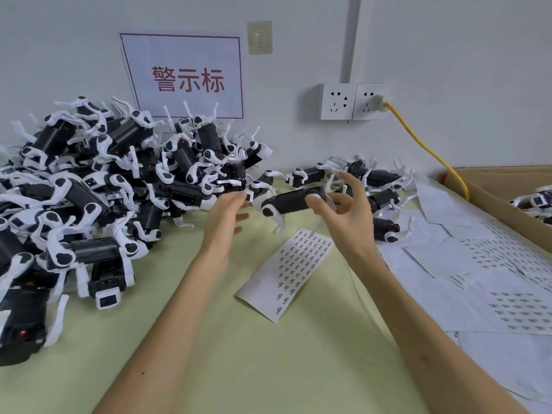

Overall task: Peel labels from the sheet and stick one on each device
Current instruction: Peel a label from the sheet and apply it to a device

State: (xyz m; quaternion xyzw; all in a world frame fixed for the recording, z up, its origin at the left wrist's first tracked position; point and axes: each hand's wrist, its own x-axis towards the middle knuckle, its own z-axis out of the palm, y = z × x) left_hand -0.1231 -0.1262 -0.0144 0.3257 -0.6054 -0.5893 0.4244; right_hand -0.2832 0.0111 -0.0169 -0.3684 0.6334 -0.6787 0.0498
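A black device with white legs (pixel 288 201) is held above the green table (pixel 254 354). My right hand (pixel 346 210) pinches its right end, thumb on top and fingers curled behind, index finger raised. My left hand (pixel 227 216) is next to the device's left end, fingers straight and slightly blurred; I cannot tell whether it touches the device. The label sheet (pixel 286 273) lies flat on the table just below both hands, with rows of small printed labels on it.
A big pile of the same devices (pixel 89 189) fills the left side. Several more devices (pixel 382 186) lie behind my right hand. Loose label sheets (pixel 484 270) cover the right side beside a cardboard box (pixel 490 201). A yellow cable (pixel 424 144) runs from the wall socket (pixel 370 101).
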